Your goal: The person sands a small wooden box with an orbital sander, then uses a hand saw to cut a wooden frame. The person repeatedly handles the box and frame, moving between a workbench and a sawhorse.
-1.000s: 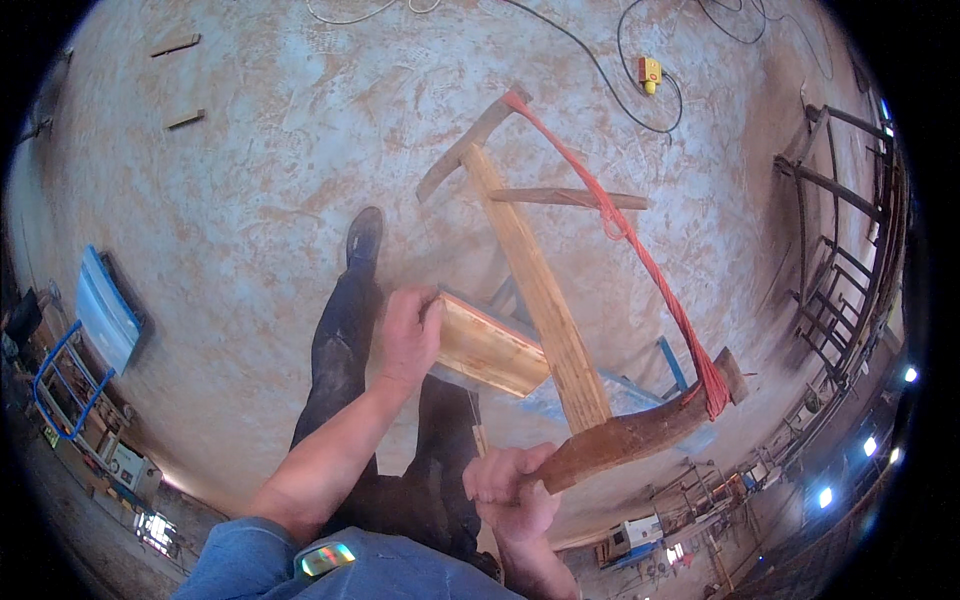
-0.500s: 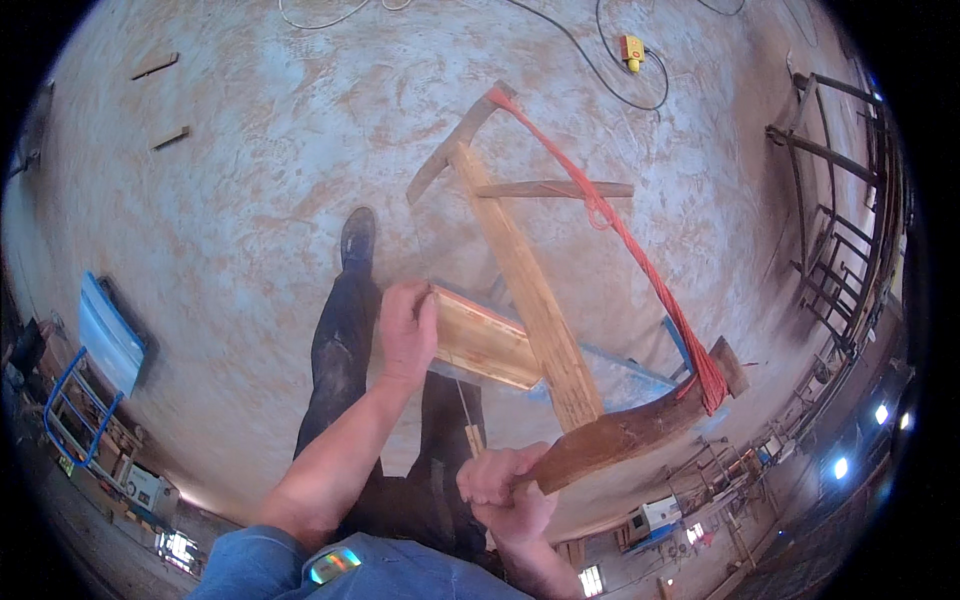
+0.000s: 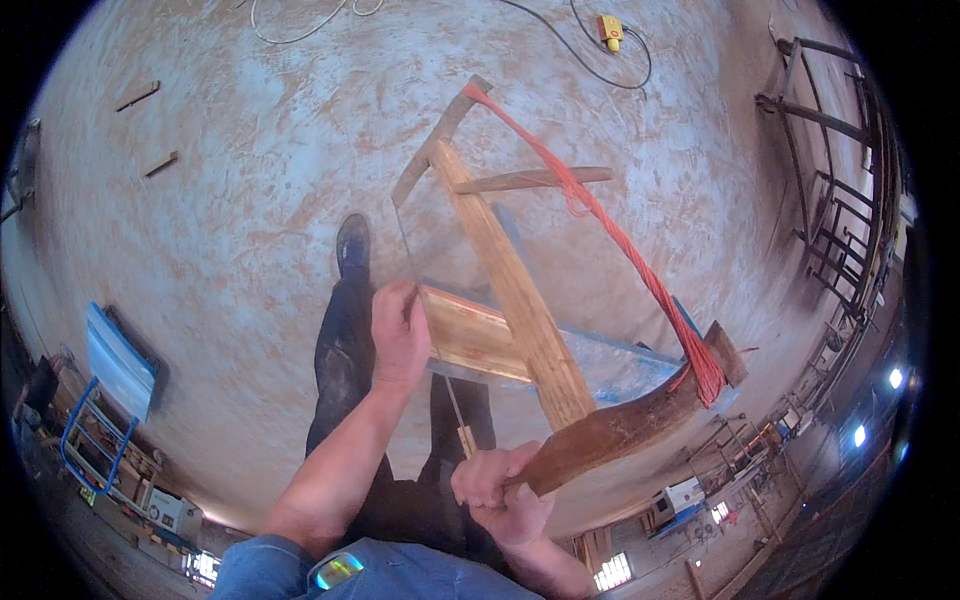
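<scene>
My right hand [image 3: 503, 490] is closed around the near end of a wooden frame saw [image 3: 512, 290], at the foot of its curved brown side arm [image 3: 620, 432]. The saw's thin blade [image 3: 453, 398] runs from that hand past the left end of a wooden board [image 3: 478, 340] to the far side arm [image 3: 430, 150]. My left hand [image 3: 398, 335] grips the board's left end, right beside the blade, with fingers curled over its edge. A twisted red cord [image 3: 625, 235] and a wooden toggle stick [image 3: 535, 180] span the saw's right side. The saw's middle beam crosses above the board.
Under the board is a blue-stained support [image 3: 620, 365]. A yellow switch box [image 3: 611, 32] with a black cable lies on the floor ahead. Metal frames [image 3: 825, 120] stand at the right, a blue-handled trolley [image 3: 100, 435] at the left. Two small wood pieces [image 3: 160, 164] lie far left.
The view has shifted a little. The saw sits slightly farther left and away in the picture, and its blade now shows beyond the board. Both hands keep their grips.
</scene>
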A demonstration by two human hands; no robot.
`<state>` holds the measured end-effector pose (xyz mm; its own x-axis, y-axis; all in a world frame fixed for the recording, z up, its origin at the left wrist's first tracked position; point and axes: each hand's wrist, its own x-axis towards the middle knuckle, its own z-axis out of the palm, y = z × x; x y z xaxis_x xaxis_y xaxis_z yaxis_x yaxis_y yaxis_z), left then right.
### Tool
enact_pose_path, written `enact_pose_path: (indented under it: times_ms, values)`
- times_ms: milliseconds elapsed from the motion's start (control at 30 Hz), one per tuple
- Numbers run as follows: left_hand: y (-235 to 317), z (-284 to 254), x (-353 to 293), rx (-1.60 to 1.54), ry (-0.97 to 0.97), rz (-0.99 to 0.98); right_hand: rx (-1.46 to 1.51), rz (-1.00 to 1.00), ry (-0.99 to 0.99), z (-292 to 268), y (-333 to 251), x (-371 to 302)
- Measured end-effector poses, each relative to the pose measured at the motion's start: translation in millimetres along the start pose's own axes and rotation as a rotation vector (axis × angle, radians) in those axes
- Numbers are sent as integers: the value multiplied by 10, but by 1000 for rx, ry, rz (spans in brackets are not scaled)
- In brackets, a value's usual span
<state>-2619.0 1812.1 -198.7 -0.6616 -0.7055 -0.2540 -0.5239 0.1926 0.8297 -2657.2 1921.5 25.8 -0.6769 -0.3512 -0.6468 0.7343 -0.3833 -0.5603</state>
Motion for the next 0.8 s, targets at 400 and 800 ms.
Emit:
enact_pose_path:
  times_ms: [400,800]
  values:
    - [41,15,2,-40,14,-63,17,33,9,-7,-14,3]
    - [-16,19,-15,-14,-30,-17,12,25,5,-6,-21,45]
